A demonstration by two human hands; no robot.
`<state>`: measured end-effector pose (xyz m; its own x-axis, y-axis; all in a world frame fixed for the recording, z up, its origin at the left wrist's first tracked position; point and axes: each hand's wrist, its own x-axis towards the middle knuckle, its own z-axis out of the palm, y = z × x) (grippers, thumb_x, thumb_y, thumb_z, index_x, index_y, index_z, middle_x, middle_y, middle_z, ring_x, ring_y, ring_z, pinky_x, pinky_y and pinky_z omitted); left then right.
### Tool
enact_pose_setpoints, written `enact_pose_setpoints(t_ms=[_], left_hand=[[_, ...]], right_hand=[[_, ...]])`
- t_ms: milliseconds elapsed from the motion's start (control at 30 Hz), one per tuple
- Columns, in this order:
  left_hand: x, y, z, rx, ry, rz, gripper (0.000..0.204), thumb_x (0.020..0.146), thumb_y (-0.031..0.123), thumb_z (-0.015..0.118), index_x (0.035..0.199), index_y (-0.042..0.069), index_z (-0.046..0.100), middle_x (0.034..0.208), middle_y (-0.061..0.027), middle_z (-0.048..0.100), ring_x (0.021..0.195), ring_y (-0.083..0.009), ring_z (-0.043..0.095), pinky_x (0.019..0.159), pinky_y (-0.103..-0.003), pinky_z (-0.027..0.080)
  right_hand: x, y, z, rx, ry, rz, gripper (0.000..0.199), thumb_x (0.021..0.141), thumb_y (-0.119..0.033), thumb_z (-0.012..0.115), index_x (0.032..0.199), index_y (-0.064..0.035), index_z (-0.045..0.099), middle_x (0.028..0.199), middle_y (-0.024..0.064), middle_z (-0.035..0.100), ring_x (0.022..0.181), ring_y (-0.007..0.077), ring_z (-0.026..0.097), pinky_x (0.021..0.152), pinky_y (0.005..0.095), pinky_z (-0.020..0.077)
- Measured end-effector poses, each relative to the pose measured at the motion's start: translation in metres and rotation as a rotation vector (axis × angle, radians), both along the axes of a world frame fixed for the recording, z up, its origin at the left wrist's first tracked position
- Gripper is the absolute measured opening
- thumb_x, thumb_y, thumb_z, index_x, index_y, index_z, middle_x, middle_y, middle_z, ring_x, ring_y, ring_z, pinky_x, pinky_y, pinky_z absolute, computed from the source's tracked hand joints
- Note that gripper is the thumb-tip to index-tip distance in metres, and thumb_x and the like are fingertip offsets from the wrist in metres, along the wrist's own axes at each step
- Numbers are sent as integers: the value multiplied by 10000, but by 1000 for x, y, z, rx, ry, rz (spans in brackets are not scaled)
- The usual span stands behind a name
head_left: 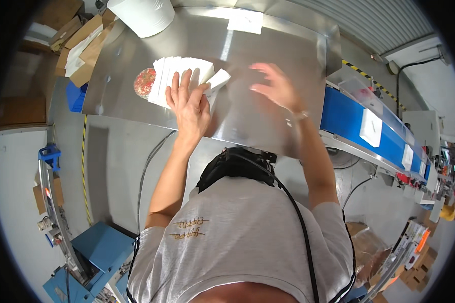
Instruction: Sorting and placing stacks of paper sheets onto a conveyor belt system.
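A slanting row of thin, white, rectangular packets [162, 83] rests on a brushed-metal bench [268, 40], the packets overlapping like fanned cards. The person's left hand [191, 103] lies over this row from the near side, its fingers spread on top of the packets. Its thumb and forefinger come close to a single white rectangular packet [219, 78] that juts out at an angle from the row's right end; whether that grip is clamped on it, I cannot tell. The right hand [277, 90], blurred, hangs to the right of the row and apart from it, thumb and fingers well apart, the grip holding nothing visible. A thin pale band [302, 115] circles its wrist.

At the left end of the row, right against it, is a rounded, red-and-white patterned item [145, 83]. Beyond the row, to its left, stands a white, round-walled bucket [144, 17]; beyond it to the right lies a flat white rectangular piece [245, 22]. Well to the right of the row, a blue conveyor belt [341, 113] carries flat white boxes [371, 128].
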<state>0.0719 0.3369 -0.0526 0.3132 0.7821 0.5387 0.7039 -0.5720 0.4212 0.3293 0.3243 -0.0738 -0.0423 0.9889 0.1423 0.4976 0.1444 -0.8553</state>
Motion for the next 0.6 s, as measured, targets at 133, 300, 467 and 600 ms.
enact_pose_setpoints(t_ms=[133, 300, 467, 600], left_hand=[[0, 2, 4, 14, 19, -35, 355, 748, 12, 626, 1090, 99, 655, 1395, -174, 421, 1365, -409, 262, 1099, -554, 135], [-8, 7, -2, -19, -41, 54, 478, 765, 66, 659, 1233, 79, 567, 1385, -197, 423, 1341, -415, 294, 1097, -542, 158], [-11, 8, -3, -15, 6, 62, 445, 751, 11, 635, 1186, 96, 605, 1347, -160, 463, 1311, -377, 350, 1093, -513, 193], [-8, 7, -2, -26, -15, 65, 420, 745, -12, 623, 1151, 98, 630, 1349, -145, 466, 1314, -368, 350, 1095, -515, 186]], right_hand=[[-49, 43, 2, -12, -37, 226, 472, 837, -198, 696, 1263, -85, 526, 1328, 85, 484, 1210, 219, 479, 1000, 348, 406], [-22, 10, -12, -215, 650, 176, 423, 899, -238, 646, 1231, -17, 505, 1150, 66, 572, 1035, 138, 548, 878, 292, 463], [69, -71, -31, -64, 445, -395, 309, 930, -228, 600, 1151, -13, 575, 1044, 45, 616, 939, 111, 565, 832, 293, 472], [185, -140, -60, -142, -96, -750, 468, 898, -342, 628, 1218, -8, 556, 1075, 121, 647, 972, 195, 595, 865, 337, 468]])
